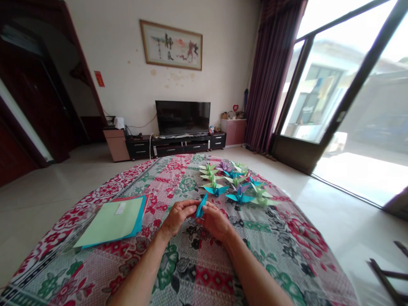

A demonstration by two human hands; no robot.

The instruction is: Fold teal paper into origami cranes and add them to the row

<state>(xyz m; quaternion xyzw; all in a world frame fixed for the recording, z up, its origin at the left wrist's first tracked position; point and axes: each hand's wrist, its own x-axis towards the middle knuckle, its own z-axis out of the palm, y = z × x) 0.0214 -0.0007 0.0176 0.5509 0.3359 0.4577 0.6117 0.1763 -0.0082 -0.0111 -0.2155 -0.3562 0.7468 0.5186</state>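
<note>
A small folded blue paper (201,206) stands upright between my two hands, over the middle of the patterned cloth. My left hand (180,214) pinches it from the left side with thumb and fingers. From the right, my right hand (216,219) grips the same paper, its fingers partly behind it. Beyond the hands, several folded paper cranes in green, blue and purple stand in rows, among them a blue crane (240,196) near the front. At the left lies a stack of square paper sheets (108,221), light green on top, with blue and red edges showing.
A round table with a flowered tablecloth (178,280) lies under everything. A small white label (120,208) rests on the paper stack. Farther back are a television (182,117) on a low cabinet and a glass door at the right.
</note>
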